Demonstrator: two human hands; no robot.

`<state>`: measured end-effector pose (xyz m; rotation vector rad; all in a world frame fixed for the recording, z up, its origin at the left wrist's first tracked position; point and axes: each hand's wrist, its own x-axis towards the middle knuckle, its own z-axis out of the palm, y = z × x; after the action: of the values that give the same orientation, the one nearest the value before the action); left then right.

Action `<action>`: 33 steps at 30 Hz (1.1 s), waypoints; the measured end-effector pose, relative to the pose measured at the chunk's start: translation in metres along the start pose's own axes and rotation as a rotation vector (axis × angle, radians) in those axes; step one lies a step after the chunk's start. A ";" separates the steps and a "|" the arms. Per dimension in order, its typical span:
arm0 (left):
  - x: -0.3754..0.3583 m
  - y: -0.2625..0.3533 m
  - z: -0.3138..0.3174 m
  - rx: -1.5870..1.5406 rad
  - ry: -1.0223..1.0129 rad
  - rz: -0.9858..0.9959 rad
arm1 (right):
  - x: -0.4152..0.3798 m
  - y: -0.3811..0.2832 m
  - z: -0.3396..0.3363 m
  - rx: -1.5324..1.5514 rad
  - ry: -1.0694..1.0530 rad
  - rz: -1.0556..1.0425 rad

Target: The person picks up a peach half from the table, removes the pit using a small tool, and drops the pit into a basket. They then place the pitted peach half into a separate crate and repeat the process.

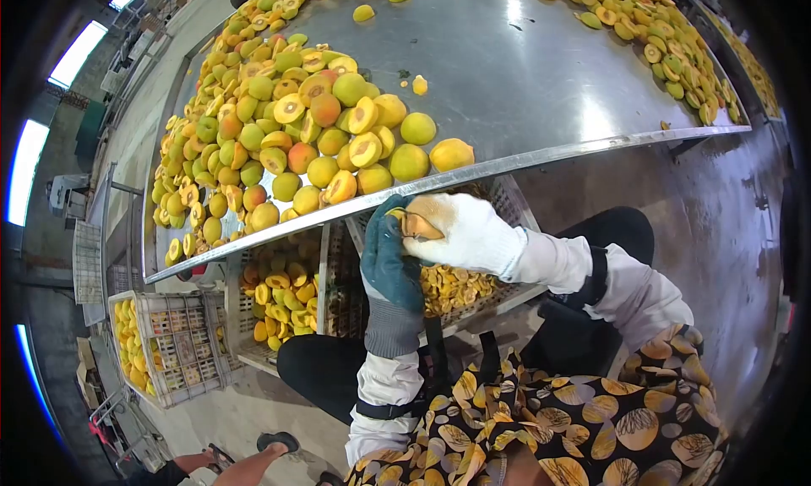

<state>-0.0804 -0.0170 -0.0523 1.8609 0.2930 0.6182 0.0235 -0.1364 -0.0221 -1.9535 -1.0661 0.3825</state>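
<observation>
"Grey plastic starts my left side: a slatted crate of yellow fruit. What sits next to it on yours?"

"Another crate, with cut halves in it. Above that, a big heap of whole and cut fruit lies along the near edge of the metal table."

"And your grip?"

"My left hand, in the teal glove, is curled narrow, just below the table's rim. A yellow edge of fruit shows between the gloves, so I take it that I hold a piece there. Most of it is covered."

"The other hand?"

"My right hand, in the white knit glove, is bent in against the left, fingers folded. A brownish-orange shape shows where the two meet; I can't tell whether it is fruit, a tool or a fingertip, so I can't say what the right holds."

"How would you do this part well?"

"I'd seat the fruit deep in the left palm and let the right do the fine work with small, close movements. Wet flesh probably slips, so I'd want firm support underneath but no squeezing, or the piece may bruise. Both wrists low, over the crate of slices beneath my hands, so drips and scraps fall there."

"And farthest right?"

"More fruit, banked along the table's far side, well apart from my hands."
</observation>
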 end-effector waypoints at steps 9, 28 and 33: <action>0.005 -0.023 -0.002 -0.071 0.098 0.021 | -0.010 -0.009 -0.001 0.056 -0.250 0.227; 0.007 0.006 0.013 -0.361 0.201 -0.022 | -0.008 -0.003 -0.009 0.767 -0.501 0.490; 0.009 0.005 0.016 -0.279 0.201 -0.081 | -0.013 -0.011 -0.006 0.747 -0.448 0.413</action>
<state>-0.0646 -0.0272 -0.0499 1.5152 0.3913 0.7517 0.0135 -0.1471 -0.0117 -1.4066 -0.6183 1.2907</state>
